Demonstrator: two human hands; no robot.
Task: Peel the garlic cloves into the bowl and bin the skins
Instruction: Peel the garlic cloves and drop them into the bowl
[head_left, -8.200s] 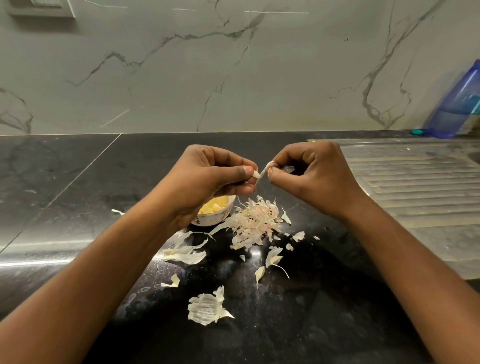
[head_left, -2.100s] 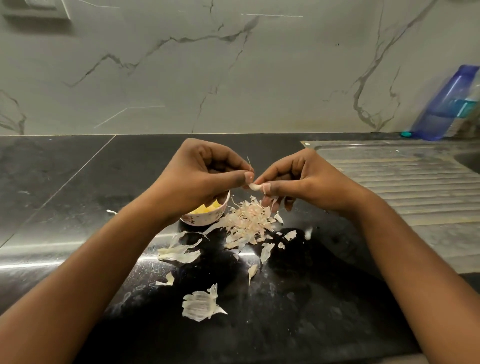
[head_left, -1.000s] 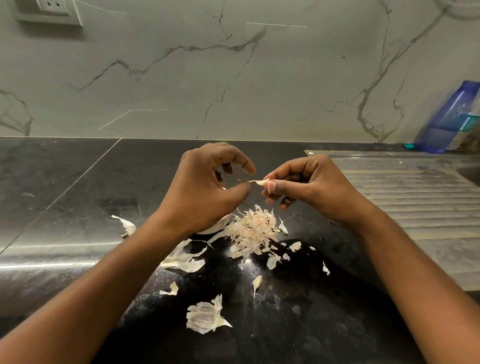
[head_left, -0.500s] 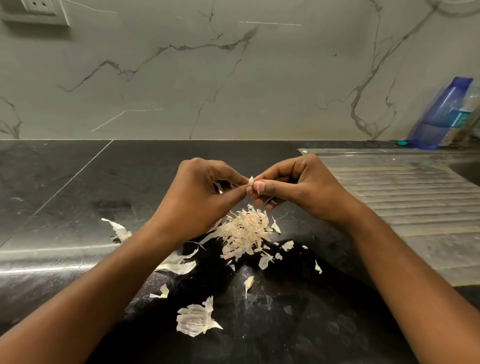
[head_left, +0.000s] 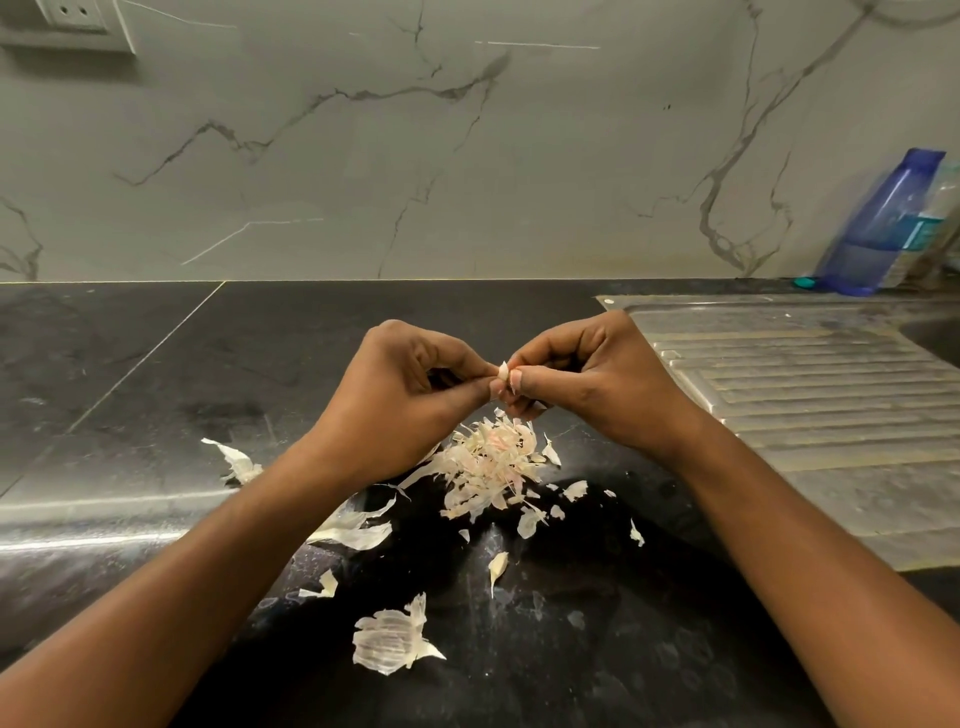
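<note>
A small pale garlic clove (head_left: 503, 370) shows between the fingertips of both hands, above the black counter (head_left: 156, 395). My left hand (head_left: 400, 395) pinches it from the left with thumb and curled fingers. My right hand (head_left: 587, 384) pinches it from the right, thumbnail against it. Directly below lies a heap of papery garlic skins (head_left: 491, 467). More skin pieces lie scattered nearer me, the largest one (head_left: 389, 644) at the front. The bowl is hidden behind my left hand and wrist.
A steel sink drainboard (head_left: 810, 395) lies at the right. A blue plastic bottle (head_left: 878, 228) stands at the back right against the marble wall. One skin piece (head_left: 234, 460) lies left of my left forearm. No bin is in view.
My hands have come together again on the clove after the left thumb briefly drew away. The view tilted, and the bowl seen earlier is now covered by my left hand.
</note>
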